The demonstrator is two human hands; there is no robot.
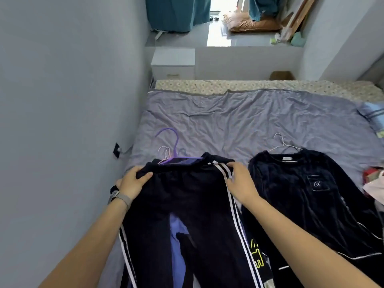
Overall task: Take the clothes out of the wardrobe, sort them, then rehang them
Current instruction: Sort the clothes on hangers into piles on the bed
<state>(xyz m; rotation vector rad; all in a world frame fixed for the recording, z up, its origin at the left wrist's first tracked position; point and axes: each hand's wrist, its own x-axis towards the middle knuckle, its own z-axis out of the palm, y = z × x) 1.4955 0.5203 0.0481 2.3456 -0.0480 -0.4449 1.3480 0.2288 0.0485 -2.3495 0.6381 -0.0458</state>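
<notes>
Dark navy track pants [187, 204] with white side stripes lie spread on the bed over other clothes. My left hand [133, 183] grips the left end of their waistband. At the right end my right hand [241, 181] pinches the waistband by the stripes. A purple hanger [174, 142] and several pale hangers [164, 153] poke out from under the waistband. To the right lies a dark velvet top [311, 194] on a white wire hanger [281, 143]. The wardrobe is out of view.
The bed has a wrinkled lilac sheet [239, 121], open toward the far side. A wall [62, 100] runs close on the left with a socket [116, 151]. A pile of light clothes [374, 183] sits at the right edge, a white nightstand [173, 63] beyond the bed.
</notes>
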